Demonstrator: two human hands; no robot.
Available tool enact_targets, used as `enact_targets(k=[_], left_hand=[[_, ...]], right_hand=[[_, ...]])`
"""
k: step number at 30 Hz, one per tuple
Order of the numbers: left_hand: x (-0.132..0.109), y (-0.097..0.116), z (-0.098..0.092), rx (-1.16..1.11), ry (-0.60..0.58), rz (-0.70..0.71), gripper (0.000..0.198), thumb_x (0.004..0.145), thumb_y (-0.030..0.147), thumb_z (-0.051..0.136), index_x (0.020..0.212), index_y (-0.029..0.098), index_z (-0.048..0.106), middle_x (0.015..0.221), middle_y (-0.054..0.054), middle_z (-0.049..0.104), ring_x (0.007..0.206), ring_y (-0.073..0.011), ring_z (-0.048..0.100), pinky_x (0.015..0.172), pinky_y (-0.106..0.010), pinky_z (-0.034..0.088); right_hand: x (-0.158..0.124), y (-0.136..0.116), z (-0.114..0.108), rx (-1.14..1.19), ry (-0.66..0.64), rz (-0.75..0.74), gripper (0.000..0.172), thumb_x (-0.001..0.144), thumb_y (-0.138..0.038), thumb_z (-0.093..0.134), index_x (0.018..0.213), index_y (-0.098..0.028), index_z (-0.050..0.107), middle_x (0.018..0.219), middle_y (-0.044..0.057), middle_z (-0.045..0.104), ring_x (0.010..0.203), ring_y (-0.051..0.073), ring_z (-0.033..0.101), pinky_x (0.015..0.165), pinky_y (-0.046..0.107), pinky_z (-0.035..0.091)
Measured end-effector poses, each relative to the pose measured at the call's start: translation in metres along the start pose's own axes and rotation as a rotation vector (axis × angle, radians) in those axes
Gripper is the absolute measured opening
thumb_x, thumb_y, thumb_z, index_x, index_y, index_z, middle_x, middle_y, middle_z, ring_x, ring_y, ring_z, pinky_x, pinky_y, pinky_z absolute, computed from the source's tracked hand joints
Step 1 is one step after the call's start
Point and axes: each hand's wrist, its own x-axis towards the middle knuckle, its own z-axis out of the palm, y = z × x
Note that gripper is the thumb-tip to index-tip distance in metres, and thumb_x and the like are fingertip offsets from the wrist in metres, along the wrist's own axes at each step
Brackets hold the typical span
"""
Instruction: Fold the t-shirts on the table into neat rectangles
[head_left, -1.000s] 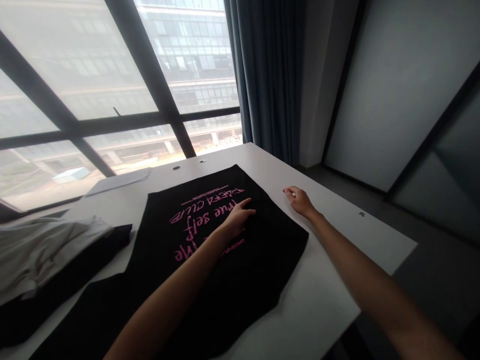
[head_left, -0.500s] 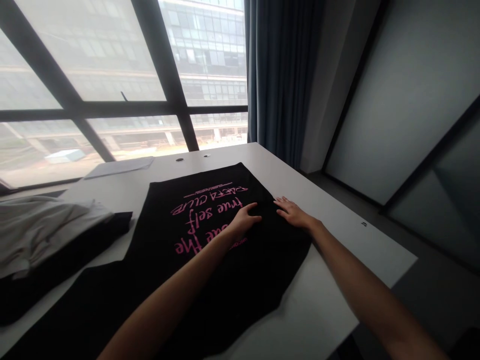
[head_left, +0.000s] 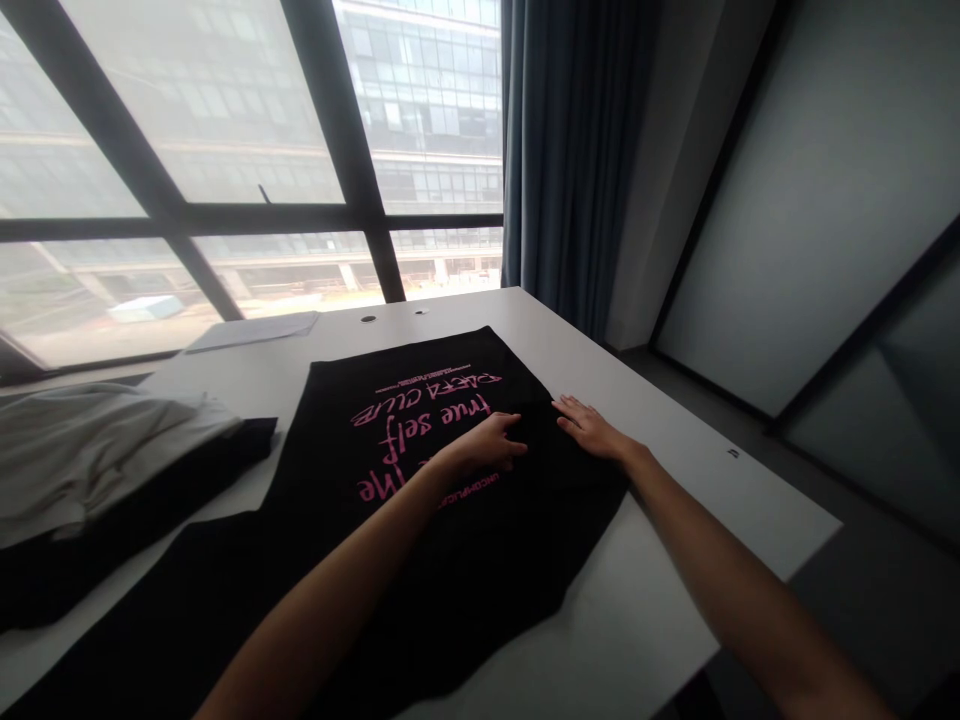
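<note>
A black T-shirt (head_left: 390,500) with pink lettering lies spread flat on a white table (head_left: 675,480). My left hand (head_left: 487,443) rests palm down on the shirt, just right of the lettering, fingers together and lying flat. My right hand (head_left: 589,428) lies flat on the shirt's right edge, fingers stretched out towards the far side. The two hands are close together, a small gap apart. Neither holds anything.
A pile of folded clothes, light grey over black (head_left: 97,470), sits at the table's left. A flat sheet (head_left: 255,330) lies near the window. A blue curtain (head_left: 570,160) hangs behind the table's far corner. The table's right edge drops to the floor.
My right hand came off the bare table onto the shirt's right edge, beside my left hand. The left hand drew back slightly and its fingers flattened. The camera tilted a little.
</note>
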Motion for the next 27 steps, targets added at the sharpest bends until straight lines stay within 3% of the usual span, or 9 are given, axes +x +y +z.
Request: enact_targets(k=[2,4,7,10,13,16,21,27], left_hand=[[0.003,-0.003,0.001,0.224,0.046,0.066,0.057,0.083,0.027,0.070,0.137,0.012,0.060,0.132,-0.018,0.060,0.085,-0.0239,0.071,0.078,-0.035,0.060],[0.006,-0.009,0.003,0.463,0.224,0.183,0.044,0.087,0.028,0.066,0.127,0.011,0.067,0.134,-0.018,0.059,0.108,-0.0308,0.067,0.099,-0.041,0.053],[0.013,-0.020,0.010,0.639,0.455,0.362,0.041,0.093,0.024,0.055,0.133,0.014,0.063,0.147,-0.015,0.049,0.135,-0.0298,0.049,0.116,-0.042,0.037],[0.021,-0.032,0.019,0.689,0.380,0.467,0.044,0.099,0.031,0.048,0.141,0.020,0.056,0.155,-0.009,0.044,0.146,-0.0269,0.035,0.121,-0.045,0.028],[0.027,-0.044,0.026,0.737,0.217,0.444,0.053,0.101,0.045,0.045,0.148,0.022,0.048,0.160,-0.008,0.037,0.152,-0.0304,0.023,0.122,-0.057,0.019],[0.029,-0.049,0.028,0.747,0.147,0.425,0.059,0.101,0.055,0.040,0.151,0.025,0.043,0.162,-0.007,0.032,0.153,-0.0308,0.018,0.122,-0.059,0.015],[0.029,-0.050,0.027,0.698,0.209,0.405,0.057,0.104,0.053,0.032,0.153,0.025,0.041,0.163,-0.005,0.030,0.153,-0.0260,0.017,0.123,-0.053,0.016],[0.031,-0.053,0.032,0.739,0.242,0.363,0.058,0.101,0.050,0.042,0.152,0.021,0.042,0.162,-0.008,0.031,0.152,-0.0285,0.020,0.123,-0.054,0.016]], right_hand=[[0.000,-0.002,-0.001,0.017,0.025,0.009,0.071,0.100,-0.066,0.023,0.157,-0.025,0.032,0.166,0.007,0.021,0.154,0.025,0.013,0.123,0.054,0.011],[-0.001,-0.004,-0.001,0.019,0.037,0.033,0.070,0.101,-0.065,0.022,0.157,-0.025,0.032,0.166,0.007,0.022,0.154,0.026,0.013,0.122,0.056,0.010],[-0.002,-0.006,-0.001,0.017,0.049,0.054,0.068,0.102,-0.062,0.021,0.158,-0.025,0.030,0.166,0.007,0.022,0.154,0.026,0.014,0.122,0.058,0.011],[-0.003,-0.013,-0.003,0.023,0.067,0.032,0.065,0.103,-0.058,0.022,0.158,-0.026,0.030,0.166,0.006,0.021,0.154,0.026,0.012,0.122,0.059,0.011],[0.002,-0.026,-0.005,0.031,0.065,-0.003,0.061,0.104,-0.053,0.023,0.158,-0.025,0.031,0.166,0.005,0.022,0.154,0.025,0.012,0.121,0.060,0.011],[0.012,-0.037,-0.006,-0.017,0.028,-0.029,0.059,0.104,-0.050,0.024,0.157,-0.025,0.032,0.165,0.005,0.024,0.154,0.025,0.013,0.121,0.061,0.010],[0.025,-0.028,0.000,-0.177,-0.077,-0.028,0.063,0.103,-0.053,0.025,0.159,-0.025,0.027,0.165,0.007,0.022,0.154,0.027,0.013,0.120,0.063,0.008],[0.022,-0.008,0.012,-0.170,-0.005,-0.046,0.066,0.102,-0.059,0.022,0.160,-0.026,0.023,0.167,0.005,0.018,0.154,0.024,0.011,0.122,0.058,0.008]])
